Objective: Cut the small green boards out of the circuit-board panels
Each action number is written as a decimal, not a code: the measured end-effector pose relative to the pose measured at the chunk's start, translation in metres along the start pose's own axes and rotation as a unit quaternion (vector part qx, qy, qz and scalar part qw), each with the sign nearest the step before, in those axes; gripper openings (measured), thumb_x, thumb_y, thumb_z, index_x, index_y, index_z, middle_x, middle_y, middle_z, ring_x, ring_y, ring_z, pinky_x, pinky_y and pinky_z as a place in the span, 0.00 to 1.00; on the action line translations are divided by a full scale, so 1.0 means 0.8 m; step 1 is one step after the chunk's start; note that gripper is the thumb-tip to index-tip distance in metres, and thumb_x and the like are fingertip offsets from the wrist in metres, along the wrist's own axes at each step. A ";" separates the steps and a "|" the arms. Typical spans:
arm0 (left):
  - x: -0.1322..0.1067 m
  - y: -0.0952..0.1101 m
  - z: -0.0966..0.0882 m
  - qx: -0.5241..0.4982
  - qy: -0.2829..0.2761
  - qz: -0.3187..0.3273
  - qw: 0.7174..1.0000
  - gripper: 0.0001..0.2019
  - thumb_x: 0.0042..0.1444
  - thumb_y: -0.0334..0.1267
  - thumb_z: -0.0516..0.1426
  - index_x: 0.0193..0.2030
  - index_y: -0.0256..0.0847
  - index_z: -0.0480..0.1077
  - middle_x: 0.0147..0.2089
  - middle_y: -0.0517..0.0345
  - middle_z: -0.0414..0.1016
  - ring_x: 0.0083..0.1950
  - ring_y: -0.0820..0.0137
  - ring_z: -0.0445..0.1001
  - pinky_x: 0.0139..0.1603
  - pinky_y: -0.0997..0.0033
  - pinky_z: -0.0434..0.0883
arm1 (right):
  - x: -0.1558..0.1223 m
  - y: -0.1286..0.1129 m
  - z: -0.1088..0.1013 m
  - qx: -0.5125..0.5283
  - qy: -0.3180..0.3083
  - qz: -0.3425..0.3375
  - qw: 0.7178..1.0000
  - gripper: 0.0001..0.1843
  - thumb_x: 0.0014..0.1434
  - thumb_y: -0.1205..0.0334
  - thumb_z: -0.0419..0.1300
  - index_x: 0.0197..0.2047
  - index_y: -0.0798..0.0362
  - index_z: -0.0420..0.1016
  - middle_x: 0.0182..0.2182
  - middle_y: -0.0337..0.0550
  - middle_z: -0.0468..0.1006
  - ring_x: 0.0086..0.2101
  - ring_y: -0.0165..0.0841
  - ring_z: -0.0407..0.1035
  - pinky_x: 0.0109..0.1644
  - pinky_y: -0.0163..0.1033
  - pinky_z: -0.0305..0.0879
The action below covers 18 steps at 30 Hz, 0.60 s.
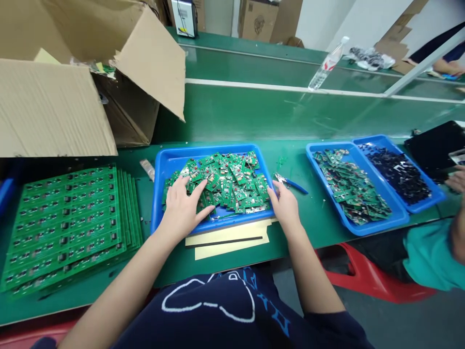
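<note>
Observe blue tray lying flat on green surface, directly in front of torso, long axis running left to right, right end turned slightly away. Note heap of small green circuit boards inside, oblong, overlapping, long axes in mixed directions, several near right end pointing roughly away from body. Left hand over left part of heap, fingers spread and relaxed, pointing away and rightward, tips touching boards; cannot tell of any board pinched beneath. Right hand at tray's right rim, fingers partly bent, touching rim; cannot tell whether gripping, contact side mostly hidden. Blue-handled cutters just beyond right hand, handles pointing right and toward body. Yellow paper along near rim, partly under tray. Lower boards hidden by upper layer and left hand; individual components and markings too small to read. Co-worker's hand cut off at right edge.
</note>
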State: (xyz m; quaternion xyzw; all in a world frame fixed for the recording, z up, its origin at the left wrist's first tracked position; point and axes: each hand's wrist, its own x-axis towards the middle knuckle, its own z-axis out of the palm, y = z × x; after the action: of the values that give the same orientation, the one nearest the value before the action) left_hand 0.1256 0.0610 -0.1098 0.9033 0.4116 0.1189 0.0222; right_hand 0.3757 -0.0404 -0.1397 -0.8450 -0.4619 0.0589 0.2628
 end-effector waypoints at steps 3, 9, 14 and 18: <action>0.012 -0.007 0.006 -0.018 -0.008 0.015 1.000 0.29 0.52 0.51 0.55 0.60 0.42 0.60 0.60 0.37 0.54 0.62 0.44 0.54 0.56 0.43 0.58 | -0.013 0.008 -0.005 0.022 0.005 0.013 1.000 0.22 0.59 0.52 0.47 0.49 0.58 0.69 0.31 0.49 0.76 0.30 0.38 0.68 0.36 0.42 0.63; 0.023 -0.014 0.006 -0.049 0.043 0.015 0.998 0.27 0.53 0.47 0.55 0.58 0.41 0.60 0.60 0.38 0.55 0.62 0.45 0.54 0.56 0.42 0.58 | -0.026 0.012 -0.012 0.014 0.023 0.023 0.999 0.22 0.59 0.52 0.47 0.48 0.58 0.69 0.24 0.44 0.72 0.27 0.36 0.66 0.34 0.41 0.62; -0.001 -0.006 -0.022 -0.094 0.071 0.087 0.989 0.18 0.54 0.44 0.54 0.49 0.38 0.67 0.54 0.40 0.61 0.57 0.51 0.61 0.53 0.46 0.63 | -0.033 0.004 -0.011 -0.032 0.048 0.013 0.998 0.23 0.58 0.54 0.48 0.52 0.58 0.65 0.28 0.47 0.73 0.30 0.39 0.66 0.37 0.45 0.64; -0.034 -0.012 -0.024 -0.100 0.013 0.207 0.973 0.11 0.54 0.42 0.55 0.41 0.39 0.71 0.52 0.41 0.62 0.56 0.50 0.62 0.51 0.47 0.66 | -0.058 0.000 -0.010 -0.062 0.077 -0.009 0.995 0.24 0.59 0.56 0.48 0.55 0.60 0.62 0.39 0.55 0.72 0.40 0.42 0.66 0.43 0.49 0.65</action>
State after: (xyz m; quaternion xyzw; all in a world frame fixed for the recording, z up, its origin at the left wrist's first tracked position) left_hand 0.0968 0.0462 -0.0981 0.9605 0.2018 0.1730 0.0822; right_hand 0.3519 -0.0814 -0.1393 -0.8578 -0.4503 -0.0376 0.2450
